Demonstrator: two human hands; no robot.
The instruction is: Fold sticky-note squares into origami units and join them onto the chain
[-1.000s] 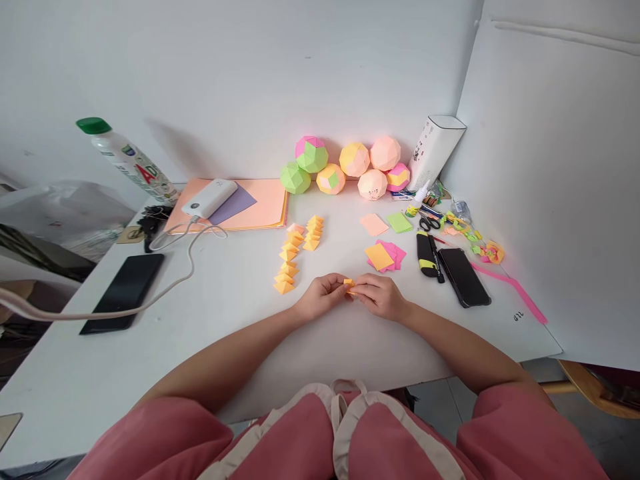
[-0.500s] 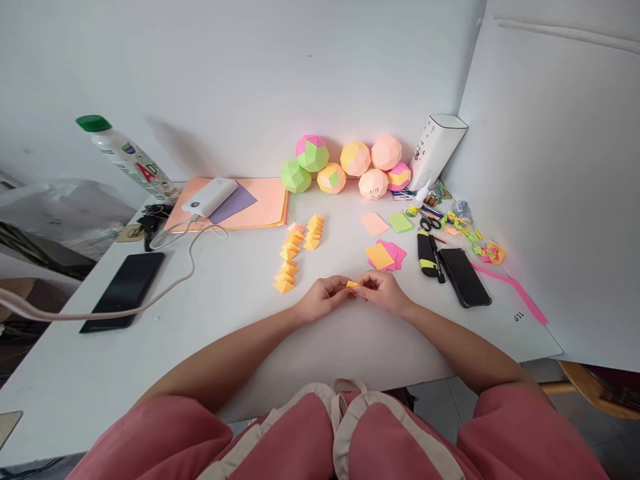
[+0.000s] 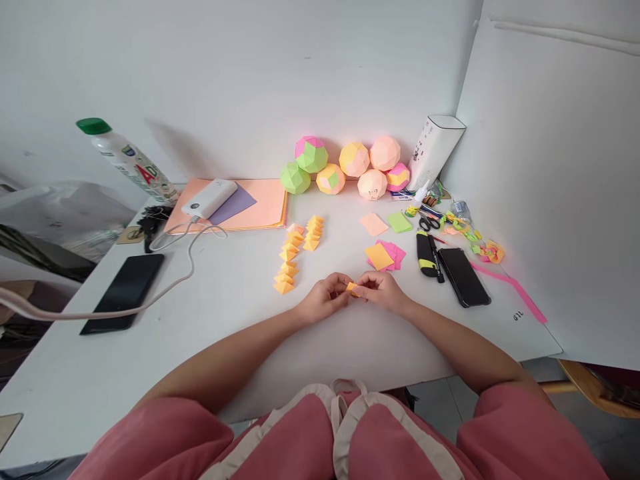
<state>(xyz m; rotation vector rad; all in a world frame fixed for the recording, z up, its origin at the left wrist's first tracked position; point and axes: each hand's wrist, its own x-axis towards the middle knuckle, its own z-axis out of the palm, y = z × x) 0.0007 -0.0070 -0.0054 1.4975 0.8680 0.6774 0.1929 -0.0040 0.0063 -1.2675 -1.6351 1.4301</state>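
Between my hands is a small folded orange paper piece. My left hand pinches its left side, and my right hand pinches its right side, fingers closed. Part of the paper is hidden by the fingertips. Folded orange pieces stand in two rows to the left of my hands. Beyond my right hand, an orange sheet lies on pink sheets. Farther back are a peach sheet and green sheets.
Paper balls line the wall. At right lie a cutter, scissors, a phone and paper scraps. At left are a bottle, a power bank with its cable, and another phone.
The orange piece has shifted slightly and tilted between my fingertips. Both hands stay in nearly the same place.
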